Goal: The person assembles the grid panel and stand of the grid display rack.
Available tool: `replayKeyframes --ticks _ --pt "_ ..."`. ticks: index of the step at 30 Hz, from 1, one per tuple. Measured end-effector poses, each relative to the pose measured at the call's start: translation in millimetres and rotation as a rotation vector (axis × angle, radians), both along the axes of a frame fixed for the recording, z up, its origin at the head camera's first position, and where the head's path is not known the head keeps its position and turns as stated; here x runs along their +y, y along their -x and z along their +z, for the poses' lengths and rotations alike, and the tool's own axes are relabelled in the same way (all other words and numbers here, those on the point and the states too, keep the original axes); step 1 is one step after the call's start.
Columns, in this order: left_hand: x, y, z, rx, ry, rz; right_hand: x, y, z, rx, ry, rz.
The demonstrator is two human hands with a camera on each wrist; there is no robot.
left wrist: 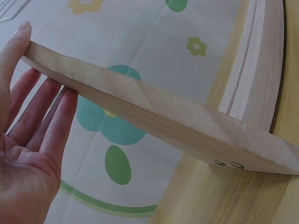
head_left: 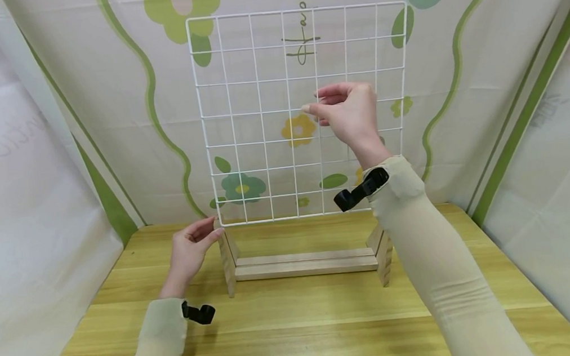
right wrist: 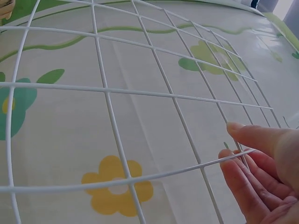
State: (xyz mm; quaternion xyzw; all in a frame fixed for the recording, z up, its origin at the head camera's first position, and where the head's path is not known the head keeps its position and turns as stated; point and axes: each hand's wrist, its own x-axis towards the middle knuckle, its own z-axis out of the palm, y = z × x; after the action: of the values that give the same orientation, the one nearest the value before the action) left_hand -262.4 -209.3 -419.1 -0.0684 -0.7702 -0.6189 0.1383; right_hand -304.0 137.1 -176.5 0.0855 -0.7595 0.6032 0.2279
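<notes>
Wooden stand (head_left: 305, 268) is serving as the landmark and is resting on the tabletop (head_left: 299, 335). White wire grid (head_left: 289, 110) is rising above the stand, its lower edge appearing near the tops of the stand's ends; whether it is touching or seating there, cannot tell. Left hand (head_left: 188, 254) is pinching the upper tip of the stand's left side piece (head_left: 228, 265) between thumb and fingers. Right hand (head_left: 353, 112) is gripping the grid by its wires, well above the stand and toward its right end. Judgement: the step in hand is probably matching grid to stand, one hand steadying the base while the other is carrying the panel; the next move would be calling for lining up the lower edge with the stand and checking both ends before easing the right-hand hold. Counts: one grid, showing eight upright and eight cross wires, frame included; one stand, showing two side pieces, the second, right side piece (head_left: 385, 259), and two lengthwise strips, possibly one grooved bar; two metal fittings (left wrist: 237, 165) are showing low on the stand's left side piece.
</notes>
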Motion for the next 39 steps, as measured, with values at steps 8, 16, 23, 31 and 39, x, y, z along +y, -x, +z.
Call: replayKeyframes --ticks 8,16,23,31,39 --pt "0.0 0.2 0.6 -0.009 0.019 -0.002 -0.3 4.0 -1.3 0.016 -0.006 -0.011" --pt "-1.4 -0.5 -0.7 -0.001 0.01 -0.004 -1.9 5.6 -2.6 0.004 -0.007 -0.014" --pt "-0.3 -2.0 1.1 0.01 0.002 -0.004 -2.9 5.1 -3.1 0.013 -0.004 -0.016" --pt "0.0 -2.8 0.7 0.013 0.007 -0.002 -4.5 3.8 -4.0 0.021 0.008 -0.013" --pt "0.3 -2.2 -0.2 0.024 0.016 0.003 -7.5 4.6 -4.5 0.026 0.008 -0.021"
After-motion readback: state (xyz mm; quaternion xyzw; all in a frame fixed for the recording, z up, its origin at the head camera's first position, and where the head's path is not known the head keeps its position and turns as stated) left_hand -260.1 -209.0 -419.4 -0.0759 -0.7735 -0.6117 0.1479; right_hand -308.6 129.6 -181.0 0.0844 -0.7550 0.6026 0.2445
